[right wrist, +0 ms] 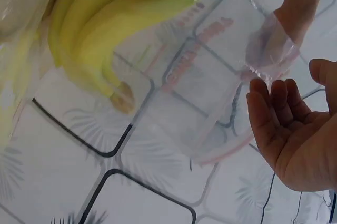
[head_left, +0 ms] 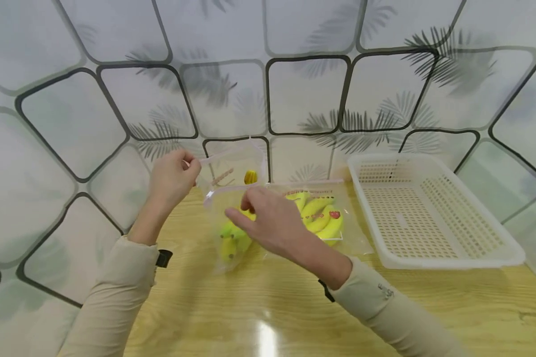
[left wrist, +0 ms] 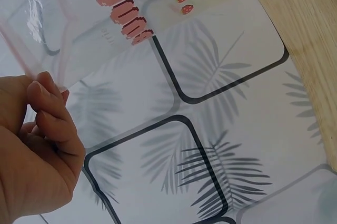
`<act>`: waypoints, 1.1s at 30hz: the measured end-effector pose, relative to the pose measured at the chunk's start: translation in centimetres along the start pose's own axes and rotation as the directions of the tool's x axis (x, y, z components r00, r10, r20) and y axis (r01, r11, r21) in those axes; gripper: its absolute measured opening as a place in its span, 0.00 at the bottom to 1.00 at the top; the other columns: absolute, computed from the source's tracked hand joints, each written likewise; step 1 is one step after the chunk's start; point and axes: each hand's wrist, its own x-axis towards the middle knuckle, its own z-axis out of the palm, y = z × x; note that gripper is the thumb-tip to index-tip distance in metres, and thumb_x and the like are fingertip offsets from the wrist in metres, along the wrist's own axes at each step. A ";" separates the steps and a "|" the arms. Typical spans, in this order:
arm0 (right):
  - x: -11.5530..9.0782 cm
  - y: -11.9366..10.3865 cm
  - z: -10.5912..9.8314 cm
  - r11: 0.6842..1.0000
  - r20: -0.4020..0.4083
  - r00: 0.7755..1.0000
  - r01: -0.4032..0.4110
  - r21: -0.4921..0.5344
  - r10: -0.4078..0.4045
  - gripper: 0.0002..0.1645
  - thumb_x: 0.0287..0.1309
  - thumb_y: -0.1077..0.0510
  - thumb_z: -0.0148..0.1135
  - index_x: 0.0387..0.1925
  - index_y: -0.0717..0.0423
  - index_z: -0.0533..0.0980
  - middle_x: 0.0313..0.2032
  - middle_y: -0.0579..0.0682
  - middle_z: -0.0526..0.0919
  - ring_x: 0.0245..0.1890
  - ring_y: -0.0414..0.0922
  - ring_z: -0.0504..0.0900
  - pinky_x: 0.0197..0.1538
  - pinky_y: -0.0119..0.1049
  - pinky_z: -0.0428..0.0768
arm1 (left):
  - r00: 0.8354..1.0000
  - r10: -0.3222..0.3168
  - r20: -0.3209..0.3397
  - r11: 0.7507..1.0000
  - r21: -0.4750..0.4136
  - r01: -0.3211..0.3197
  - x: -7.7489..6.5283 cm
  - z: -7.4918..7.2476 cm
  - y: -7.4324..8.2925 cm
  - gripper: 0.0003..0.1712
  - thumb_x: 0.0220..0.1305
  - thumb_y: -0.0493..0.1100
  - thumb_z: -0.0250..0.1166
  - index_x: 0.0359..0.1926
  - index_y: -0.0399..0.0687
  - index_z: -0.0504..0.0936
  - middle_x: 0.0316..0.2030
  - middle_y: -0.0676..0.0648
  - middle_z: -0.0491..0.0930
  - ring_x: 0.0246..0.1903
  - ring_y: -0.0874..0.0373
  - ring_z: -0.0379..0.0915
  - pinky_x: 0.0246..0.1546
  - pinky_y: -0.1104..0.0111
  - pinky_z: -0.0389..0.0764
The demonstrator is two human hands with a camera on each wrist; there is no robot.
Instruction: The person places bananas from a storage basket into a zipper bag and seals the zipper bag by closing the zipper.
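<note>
A clear zip bag (head_left: 225, 173) with red lettering stands open toward the back of the table, with bananas (head_left: 230, 243) inside. My left hand (head_left: 171, 173) pinches the edge of its mouth at the left. In the left wrist view, the fingers are curled at the corner of the bag (left wrist: 113, 5). My right hand (head_left: 272, 218) is in front of the bag mouth, thumb apart and fingers loosely bent, gripping nothing. The right wrist view shows the right fingertips close to the bag's edge; whether they touch is unclear. Bananas (right wrist: 116, 23) show through the film there.
Right of the open bag lies another clear bag (head_left: 355, 235) holding yellow bananas (head_left: 326, 218), partly behind my right hand. A white plastic basket (head_left: 451, 262) stands farther right. Behind everything rises a patterned wall (head_left: 308, 94); the wooden table (head_left: 214, 307) extends toward me.
</note>
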 end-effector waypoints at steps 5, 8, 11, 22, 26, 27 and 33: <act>0.9 -1.9 2.4 0.988 0.015 0.996 0.088 -0.126 -0.087 0.26 0.63 0.33 0.59 0.29 0.51 0.75 0.17 0.40 0.72 0.12 0.37 0.66 0.17 0.30 0.64 | 0.999 -0.017 0.045 0.999 0.042 0.015 -0.2 -0.9 0.1 0.12 0.66 0.41 0.53 0.37 0.41 0.81 0.21 0.44 0.82 0.14 0.56 0.69 0.13 0.66 0.65; 1.6 -2.5 3.5 0.970 -0.051 0.988 0.130 -0.207 -0.143 0.26 0.62 0.33 0.60 0.24 0.50 0.75 0.14 0.40 0.69 0.10 0.37 0.63 0.14 0.29 0.59 | 0.997 -0.030 0.069 0.998 0.062 0.026 -0.4 -1.2 0.2 0.11 0.66 0.41 0.54 0.37 0.41 0.81 0.23 0.44 0.83 0.14 0.56 0.69 0.13 0.67 0.65; 2.0 -2.5 4.3 0.963 -0.098 0.978 0.159 -0.219 -0.184 0.21 0.65 0.42 0.60 0.20 0.48 0.73 0.13 0.39 0.68 0.10 0.36 0.61 0.14 0.28 0.57 | 0.996 -0.044 0.082 0.996 0.079 0.037 -0.4 -1.5 0.1 0.11 0.65 0.41 0.54 0.37 0.41 0.81 0.24 0.43 0.83 0.13 0.57 0.68 0.13 0.67 0.65; 0.7 -1.3 4.4 0.903 -0.242 0.879 0.356 -0.241 -0.411 0.22 0.61 0.61 0.59 0.15 0.47 0.63 0.14 0.39 0.58 0.12 0.32 0.51 0.17 0.24 0.48 | 0.980 -0.097 0.176 0.980 0.186 0.064 0.0 -2.5 0.6 0.12 0.63 0.43 0.55 0.40 0.43 0.81 0.24 0.45 0.80 0.15 0.56 0.65 0.14 0.66 0.64; -0.2 -1.0 3.9 0.896 -0.264 0.861 0.383 -0.226 -0.434 0.17 0.60 0.62 0.60 0.17 0.48 0.69 0.14 0.39 0.65 0.12 0.32 0.55 0.17 0.23 0.50 | 0.972 -0.115 0.206 0.971 0.231 0.066 0.5 -2.6 1.1 0.13 0.62 0.43 0.56 0.41 0.42 0.82 0.20 0.46 0.79 0.12 0.57 0.64 0.13 0.68 0.62; -0.5 -1.0 3.6 0.899 -0.263 0.864 0.382 -0.214 -0.429 0.16 0.60 0.63 0.60 0.18 0.49 0.70 0.15 0.39 0.66 0.12 0.32 0.57 0.17 0.23 0.51 | 0.969 -0.122 0.214 0.970 0.231 0.072 0.6 -2.6 1.1 0.14 0.63 0.44 0.56 0.42 0.41 0.82 0.19 0.46 0.79 0.12 0.57 0.64 0.12 0.67 0.62; -1.5 -0.4 2.3 0.917 -0.274 0.875 0.377 -0.129 -0.399 0.13 0.61 0.63 0.59 0.21 0.51 0.74 0.17 0.40 0.71 0.15 0.33 0.63 0.17 0.24 0.59 | 0.946 -0.177 0.273 0.980 0.136 0.144 1.0 -2.9 0.1 0.25 0.66 0.48 0.53 0.59 0.39 0.72 0.31 0.42 0.84 0.22 0.52 0.76 0.19 0.63 0.71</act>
